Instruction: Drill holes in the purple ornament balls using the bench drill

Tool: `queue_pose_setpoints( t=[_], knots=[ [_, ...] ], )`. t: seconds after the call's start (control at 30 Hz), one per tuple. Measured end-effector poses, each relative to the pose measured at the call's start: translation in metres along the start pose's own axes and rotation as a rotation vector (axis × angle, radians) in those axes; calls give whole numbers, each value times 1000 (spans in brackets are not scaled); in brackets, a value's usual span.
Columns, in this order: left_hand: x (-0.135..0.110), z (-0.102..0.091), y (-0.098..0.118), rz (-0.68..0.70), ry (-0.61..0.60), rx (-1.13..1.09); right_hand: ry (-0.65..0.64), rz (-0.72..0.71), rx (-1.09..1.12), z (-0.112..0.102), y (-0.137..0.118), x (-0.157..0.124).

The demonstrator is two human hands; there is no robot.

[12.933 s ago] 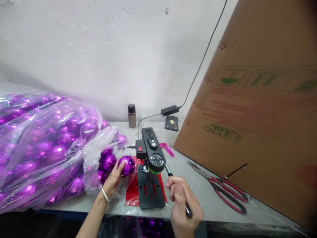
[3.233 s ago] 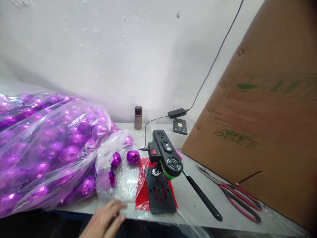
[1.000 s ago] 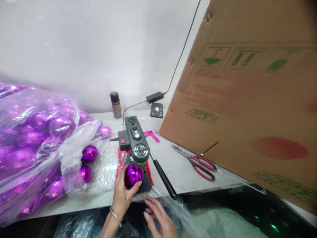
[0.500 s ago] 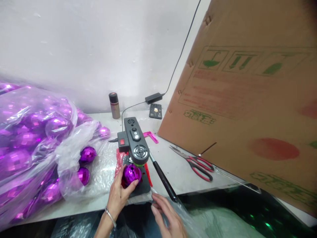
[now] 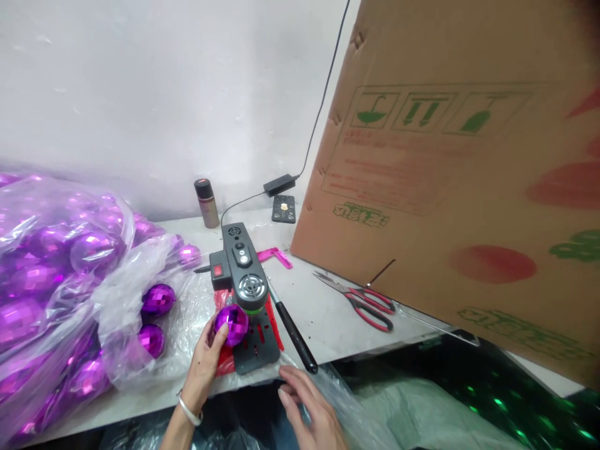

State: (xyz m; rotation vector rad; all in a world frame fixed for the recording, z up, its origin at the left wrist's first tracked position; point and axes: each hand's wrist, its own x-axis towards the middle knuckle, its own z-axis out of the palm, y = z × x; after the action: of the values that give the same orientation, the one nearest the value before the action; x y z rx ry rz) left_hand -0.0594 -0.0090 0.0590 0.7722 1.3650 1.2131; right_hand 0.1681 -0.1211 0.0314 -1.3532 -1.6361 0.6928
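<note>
My left hand (image 5: pixel 204 359), with a bracelet at the wrist, is closed around a shiny purple faceted mirror-ball ornament (image 5: pixel 231 325). The ball is in front of and left of the head of a small dark grey bench machine (image 5: pixel 246 265), over its slotted base plate (image 5: pixel 257 356). A lever with a black grip (image 5: pixel 296 337) slants from the machine toward the table's front edge. Beside that edge, my right hand (image 5: pixel 312 406) hangs with loosely bent fingers apart and nothing visible in them. Clear plastic lies just beyond its fingers.
Purple balls fill a large clear bag (image 5: pixel 110 287) at left. Red-and-black scissors (image 5: pixel 363 304) lie by a big cardboard box (image 5: pixel 422 187) at right. Behind the machine are a dark-capped bottle (image 5: pixel 207 205), a power adapter (image 5: pixel 280 184) and a black card-like item (image 5: pixel 284 209).
My left hand has drawn the purple ball out from under the machine's head, to the left, uncovering the base plate. My right hand stays near the edge. The view has shifted slightly.
</note>
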Motion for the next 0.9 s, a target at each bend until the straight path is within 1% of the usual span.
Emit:
queue_pose_setpoints(
  t=[0.1, 0.2, 0.37, 0.47, 0.53, 0.6, 0.67, 0.73, 0.8, 0.83, 0.9],
  knots=[
    [-6, 5, 1, 122, -19, 184, -2, 4, 3, -1, 1, 0],
    [-12, 11, 3, 190, -30, 312, 12, 9, 3, -2, 2, 0],
    [-15, 25, 5, 331, -36, 420, 38, 14, -26, -6, -2, 1],
    [-12, 35, -3, 408, -7, 444, 75, 0, -60, -8, -5, 4],
    [-9, 42, -13, 414, 12, 418, 104, -13, -80, -10, -7, 6],
    [-6, 47, -24, 389, 22, 375, 117, -19, -88, -14, -9, 8],
    [-3, 49, -32, 362, 36, 340, 122, -20, -90, -21, -13, 10],
    [0, 49, -37, 348, 41, 322, 175, -38, -87, -29, -19, 16],
    [3, 47, -39, 339, 21, 317, 290, -95, -91, -38, -29, 26],
    [3, 47, -40, 338, 11, 321, 346, -145, -96, -41, -35, 33],
    [4, 46, -41, 347, -2, 334, 427, -293, -102, -46, -49, 50]
  ],
)
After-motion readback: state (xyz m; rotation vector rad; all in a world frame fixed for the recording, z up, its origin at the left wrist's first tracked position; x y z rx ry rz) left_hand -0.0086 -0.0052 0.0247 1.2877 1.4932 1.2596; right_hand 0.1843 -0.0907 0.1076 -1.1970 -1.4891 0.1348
